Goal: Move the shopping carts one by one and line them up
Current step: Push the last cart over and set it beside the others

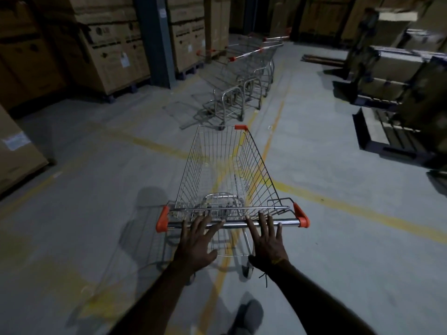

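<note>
A wire shopping cart (227, 170) with orange corner caps stands right in front of me, its empty basket pointing away. Its chrome handle bar (235, 223) runs across just under my fingertips. My left hand (197, 240) and my right hand (266, 238) are spread flat with fingers apart, fingertips at or just over the bar, gripping nothing. Further ahead a row of nested carts (246, 68) with orange-tipped handles stands along the left side of the aisle.
Tall stacks of cardboard boxes (106, 47) on pallets line the left, with a grey pillar (157, 37) between them. More boxes and dark pallets (387, 131) sit on the right. Yellow lines (362, 209) cross the concrete floor. My foot (249, 315) shows below.
</note>
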`<act>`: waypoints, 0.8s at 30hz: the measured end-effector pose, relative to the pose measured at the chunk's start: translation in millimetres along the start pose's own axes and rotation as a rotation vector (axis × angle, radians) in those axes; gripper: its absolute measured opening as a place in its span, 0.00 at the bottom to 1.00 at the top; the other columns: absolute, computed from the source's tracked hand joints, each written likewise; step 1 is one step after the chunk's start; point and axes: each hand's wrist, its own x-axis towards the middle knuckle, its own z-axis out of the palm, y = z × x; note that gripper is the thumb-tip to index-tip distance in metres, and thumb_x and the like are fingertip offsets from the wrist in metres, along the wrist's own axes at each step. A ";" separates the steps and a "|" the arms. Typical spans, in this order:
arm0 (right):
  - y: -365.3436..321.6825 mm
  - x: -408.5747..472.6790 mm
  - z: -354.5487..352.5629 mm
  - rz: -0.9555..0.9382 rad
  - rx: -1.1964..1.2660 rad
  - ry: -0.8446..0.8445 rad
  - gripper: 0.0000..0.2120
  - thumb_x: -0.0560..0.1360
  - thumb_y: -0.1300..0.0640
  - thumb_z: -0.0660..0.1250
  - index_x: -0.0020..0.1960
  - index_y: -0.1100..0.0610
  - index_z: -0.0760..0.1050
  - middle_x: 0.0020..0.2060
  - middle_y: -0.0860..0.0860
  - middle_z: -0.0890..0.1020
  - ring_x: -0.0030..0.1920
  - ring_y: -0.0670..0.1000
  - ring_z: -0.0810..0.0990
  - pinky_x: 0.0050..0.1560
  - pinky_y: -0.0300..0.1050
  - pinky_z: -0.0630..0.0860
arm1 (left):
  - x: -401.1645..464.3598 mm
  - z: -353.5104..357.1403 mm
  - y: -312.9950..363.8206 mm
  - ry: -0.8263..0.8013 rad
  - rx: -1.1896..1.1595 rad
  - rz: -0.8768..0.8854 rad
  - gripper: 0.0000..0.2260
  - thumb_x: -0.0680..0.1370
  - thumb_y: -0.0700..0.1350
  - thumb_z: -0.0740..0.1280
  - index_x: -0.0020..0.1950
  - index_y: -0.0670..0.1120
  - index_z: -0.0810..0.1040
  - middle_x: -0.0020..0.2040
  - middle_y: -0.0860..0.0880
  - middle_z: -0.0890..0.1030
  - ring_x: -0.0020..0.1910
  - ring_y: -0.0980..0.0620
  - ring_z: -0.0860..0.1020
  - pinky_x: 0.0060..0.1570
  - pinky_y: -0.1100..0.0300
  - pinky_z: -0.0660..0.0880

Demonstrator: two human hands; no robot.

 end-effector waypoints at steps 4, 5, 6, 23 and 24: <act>24.8 67.4 -17.1 -0.003 0.023 0.015 0.58 0.72 0.38 0.67 0.70 0.47 0.17 0.73 0.61 0.27 0.73 0.65 0.27 0.68 0.66 0.29 | 76.3 -3.1 -6.3 -0.025 0.009 -0.025 0.40 0.69 0.63 0.63 0.75 0.68 0.43 0.79 0.52 0.55 0.78 0.46 0.49 0.72 0.37 0.36; 31.6 85.1 -21.8 -0.006 0.032 0.018 0.59 0.72 0.39 0.68 0.69 0.46 0.16 0.73 0.61 0.27 0.73 0.65 0.27 0.68 0.66 0.30 | 95.3 -2.9 -8.9 -0.019 0.006 -0.030 0.40 0.69 0.63 0.62 0.75 0.68 0.43 0.79 0.52 0.55 0.78 0.46 0.49 0.72 0.36 0.36; 38.3 103.7 -26.8 -0.010 0.039 0.029 0.59 0.72 0.40 0.68 0.68 0.46 0.15 0.73 0.61 0.27 0.72 0.65 0.26 0.69 0.67 0.30 | 114.8 -3.1 -12.0 0.001 0.011 -0.029 0.40 0.69 0.63 0.62 0.75 0.68 0.44 0.78 0.52 0.57 0.78 0.46 0.50 0.72 0.36 0.37; 136.7 398.7 -107.8 -0.089 0.039 -0.037 0.58 0.70 0.40 0.70 0.74 0.46 0.23 0.73 0.58 0.28 0.75 0.65 0.31 0.71 0.68 0.36 | 412.8 -13.6 -55.2 -0.004 0.020 -0.069 0.44 0.68 0.68 0.66 0.76 0.66 0.44 0.79 0.48 0.54 0.78 0.42 0.49 0.71 0.33 0.40; 140.8 415.7 -110.6 -0.088 0.042 -0.029 0.58 0.70 0.40 0.70 0.73 0.46 0.22 0.73 0.58 0.27 0.75 0.65 0.31 0.71 0.69 0.36 | 429.1 -13.4 -58.4 -0.001 0.023 -0.068 0.43 0.68 0.67 0.66 0.77 0.65 0.45 0.80 0.49 0.53 0.78 0.42 0.47 0.71 0.34 0.38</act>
